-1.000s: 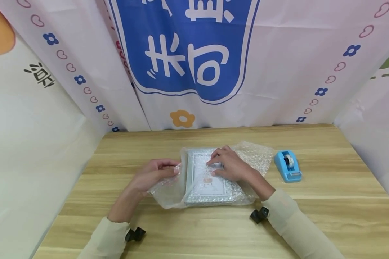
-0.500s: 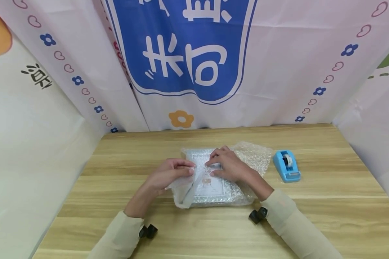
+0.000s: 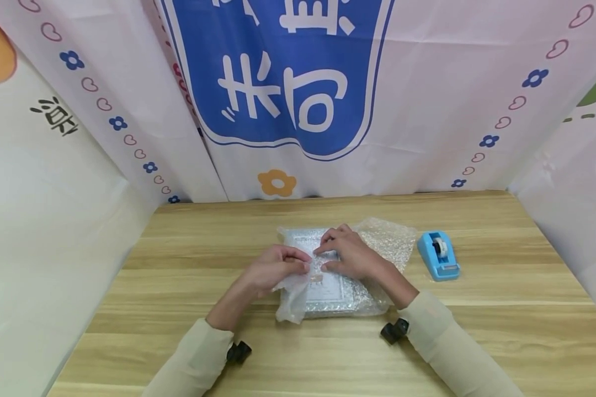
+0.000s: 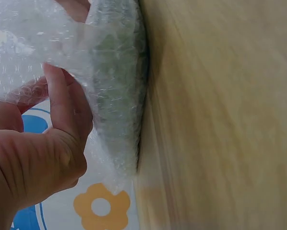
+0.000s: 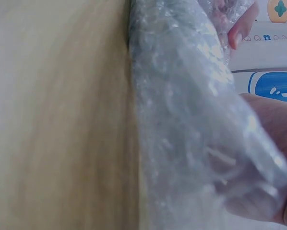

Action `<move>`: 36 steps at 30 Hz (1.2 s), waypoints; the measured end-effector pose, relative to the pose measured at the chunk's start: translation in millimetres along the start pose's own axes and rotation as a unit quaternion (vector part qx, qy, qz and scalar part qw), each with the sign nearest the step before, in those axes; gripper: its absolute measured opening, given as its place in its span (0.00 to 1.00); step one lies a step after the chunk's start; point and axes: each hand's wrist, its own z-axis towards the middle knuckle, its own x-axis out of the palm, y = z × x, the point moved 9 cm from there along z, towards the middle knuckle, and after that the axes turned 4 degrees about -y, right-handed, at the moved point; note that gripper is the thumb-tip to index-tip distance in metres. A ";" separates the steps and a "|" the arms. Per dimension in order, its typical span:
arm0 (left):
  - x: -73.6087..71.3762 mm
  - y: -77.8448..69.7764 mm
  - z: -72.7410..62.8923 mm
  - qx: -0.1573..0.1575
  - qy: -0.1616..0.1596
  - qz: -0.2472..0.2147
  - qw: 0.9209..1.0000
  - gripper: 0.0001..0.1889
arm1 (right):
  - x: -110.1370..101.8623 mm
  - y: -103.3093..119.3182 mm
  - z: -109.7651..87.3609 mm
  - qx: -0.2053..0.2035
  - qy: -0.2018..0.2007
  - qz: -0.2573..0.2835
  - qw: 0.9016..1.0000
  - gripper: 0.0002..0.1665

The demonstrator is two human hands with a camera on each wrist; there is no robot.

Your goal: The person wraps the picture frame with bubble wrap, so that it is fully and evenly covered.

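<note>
A picture frame (image 3: 328, 306) with a pale silvery border lies flat on the table, bubble wrap (image 3: 389, 240) around it and spreading out to its right. My left hand (image 3: 273, 269) pinches the loose left flap of the wrap between thumb and fingers, folded over the frame's left part. In the left wrist view the thumb and fingers of the left hand (image 4: 47, 139) meet at the wrap's edge. My right hand (image 3: 350, 255) rests on the wrapped front, fingertips pressing near the middle, close to the left fingertips. Bubble wrap (image 5: 182, 105) partly covers the right hand in the right wrist view.
A blue tape dispenser (image 3: 438, 256) with a roll of tape stands right of the wrap on the wooden table (image 3: 328, 358). Printed cloth (image 3: 427, 110) hangs along the table's back edge, with pale cloth at both sides.
My left hand has moved right, carrying the left flap of bubble wrap over the frame toward its middle. The right hand has stayed in place on the wrapped front.
</note>
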 end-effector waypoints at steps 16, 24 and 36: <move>10.8 0.1 3.3 -0.016 0.010 0.024 1.000 0.11 | -2.0 1.9 2.7 0.001 -0.001 -0.007 1.000 0.21; 14.8 1.3 -1.2 -0.018 0.041 0.007 0.999 0.18 | -0.3 0.9 2.3 0.004 0.005 -0.005 1.000 0.21; 19.5 -9.8 -9.1 0.058 0.077 0.094 0.991 0.09 | 0.2 -0.1 -0.5 0.004 0.003 0.002 1.000 0.21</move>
